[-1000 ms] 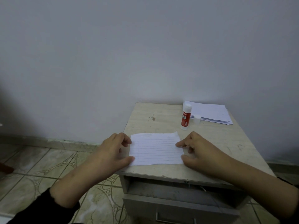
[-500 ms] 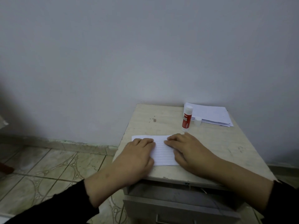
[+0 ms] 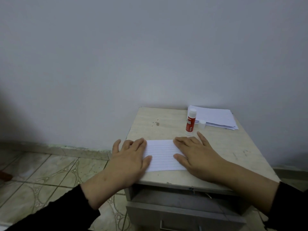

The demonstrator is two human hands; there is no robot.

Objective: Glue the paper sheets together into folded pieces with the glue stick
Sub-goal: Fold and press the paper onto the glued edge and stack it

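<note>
Head view shows both hands spread flat on a folded lined paper [image 3: 162, 155] at the near middle of the surface [image 3: 225, 147]; the left hand [image 3: 131, 157] covers its 9 o'clock end and the right hand [image 3: 196, 155] its 3 o'clock end, each grip released, fingers straight, pressing rather than grasping; this looks like smoothing a glued fold so the layers bond evenly, palms weighting the ends while the middle strip shows bare. The glue stick [image 3: 190, 122] stands upright and uncapped at 1 o'clock from the paper, just beyond the right fingertips, its cap [image 3: 202, 125] just beside it; parked there, it is probably within easy reach for the next sheet. A stack of sheets [image 3: 216, 118] lies at the far 2 o'clock corner, against the wall. The left hand overhangs the surface's 9 o'clock edge, so little room remains that way; open room lies toward 11 o'clock and 3 o'clock. An open drawer [image 3: 175, 197] sits below the near edge.
</note>
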